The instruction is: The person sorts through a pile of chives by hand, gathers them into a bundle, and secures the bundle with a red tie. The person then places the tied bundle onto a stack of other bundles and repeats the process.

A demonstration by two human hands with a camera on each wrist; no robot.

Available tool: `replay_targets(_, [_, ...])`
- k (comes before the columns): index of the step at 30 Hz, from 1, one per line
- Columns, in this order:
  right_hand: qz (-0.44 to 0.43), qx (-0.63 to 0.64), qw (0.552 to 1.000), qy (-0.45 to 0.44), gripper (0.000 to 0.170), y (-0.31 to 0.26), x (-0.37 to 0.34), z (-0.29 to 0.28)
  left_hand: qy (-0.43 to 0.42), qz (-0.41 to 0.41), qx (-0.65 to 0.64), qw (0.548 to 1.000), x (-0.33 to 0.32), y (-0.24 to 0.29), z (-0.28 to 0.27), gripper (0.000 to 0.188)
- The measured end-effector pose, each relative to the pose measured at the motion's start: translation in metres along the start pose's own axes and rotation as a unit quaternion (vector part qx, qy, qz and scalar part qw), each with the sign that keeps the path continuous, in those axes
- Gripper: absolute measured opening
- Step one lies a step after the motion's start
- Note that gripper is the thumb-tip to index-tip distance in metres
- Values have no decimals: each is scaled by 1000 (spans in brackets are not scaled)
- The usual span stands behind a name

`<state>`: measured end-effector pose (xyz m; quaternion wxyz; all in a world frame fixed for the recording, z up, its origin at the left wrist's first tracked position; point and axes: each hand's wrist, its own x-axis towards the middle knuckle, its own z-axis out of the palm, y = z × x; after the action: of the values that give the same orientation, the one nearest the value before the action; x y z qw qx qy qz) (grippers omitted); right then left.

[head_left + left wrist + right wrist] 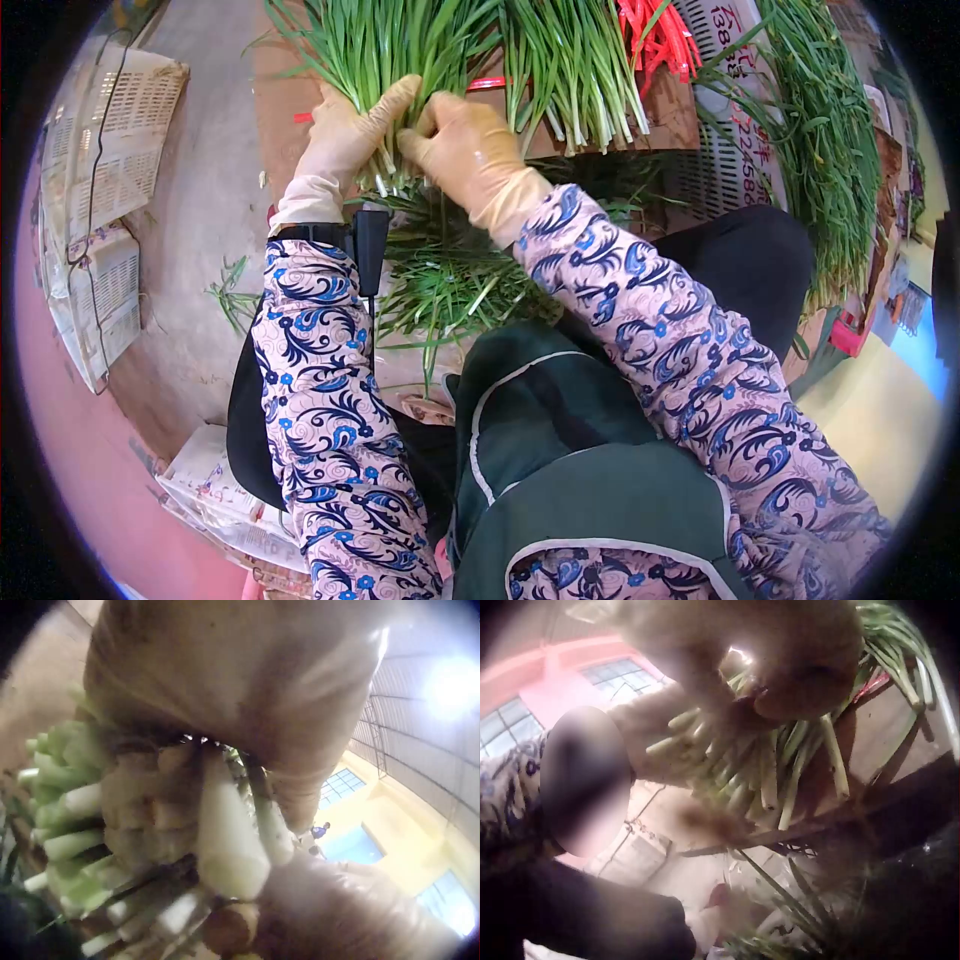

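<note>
A bunch of long green stalks (400,50) with pale cut ends lies on a brown cardboard sheet. The gloved left hand (345,135) grips this bunch near its lower ends, thumb across the top. Against its right side, the gloved right hand (465,150) has curled fingers pinching stalks close to the left thumb. In the left wrist view, the white ends (232,855) show close up between gloved fingers. The right wrist view shows the ends (735,765) hanging below the right hand (780,660). A second bunch (580,75) lies just to the right.
Red ties (665,40) lie at the cardboard's top right, beside a white crate (735,150). More greens (830,150) are heaped at the far right. Loose leaves (460,290) lie below the cardboard's edge. White crates (120,130) stand at left.
</note>
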<state>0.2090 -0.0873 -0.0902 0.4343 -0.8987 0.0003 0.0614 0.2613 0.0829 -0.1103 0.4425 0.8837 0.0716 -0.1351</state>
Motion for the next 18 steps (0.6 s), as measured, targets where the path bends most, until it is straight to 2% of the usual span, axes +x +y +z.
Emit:
replay_targets(2, [-17, -10, 1000, 3, 30, -5, -6, 9, 22, -23, 60, 998, -5, 5, 1, 102])
replay_targets(4, [-19, 15, 1000, -19, 29, 1, -5, 6, 31, -25, 56, 998, -12, 14, 1, 92])
replay_targets(5, [-20, 30, 999, -30, 28, 4, -6, 5, 29, -28, 59, 997, -16, 20, 0, 91])
replay_targets(6, [32, -1, 997, -75, 32, 0, -5, -3, 28, -32, 62, 997, -20, 27, -3, 90])
replay_targets(7, [51, 20, 996, -68, 32, 2, -5, -3, 28, -36, 65, 997, -22, 31, -3, 89])
replay_targets(8, [70, 40, 995, -60, 32, 9, -3, -3, 8, -38, 33, 999, -11, 13, -2, 83])
replay_targets(10, [102, 99, 989, -46, 33, 17, 1, 4, -5, -30, 4, 1000, -16, 23, -4, 78])
replay_targets(12, [101, 125, 986, -35, 35, 19, 2, 11, -7, -25, -8, 1000, -17, 22, -6, 71])
replay_targets(14, [106, 154, 982, -34, 39, 18, 2, 13, 9, -20, 38, 999, -7, 7, -3, 69])
replay_targets(17, [119, 123, 983, -59, 43, 12, 5, 10, 8, -16, 69, 997, -7, 6, -2, 67])
replay_targets(18, [110, 120, 984, -68, 38, 10, 6, 9, 5, -15, 73, 997, -8, 7, -4, 66])
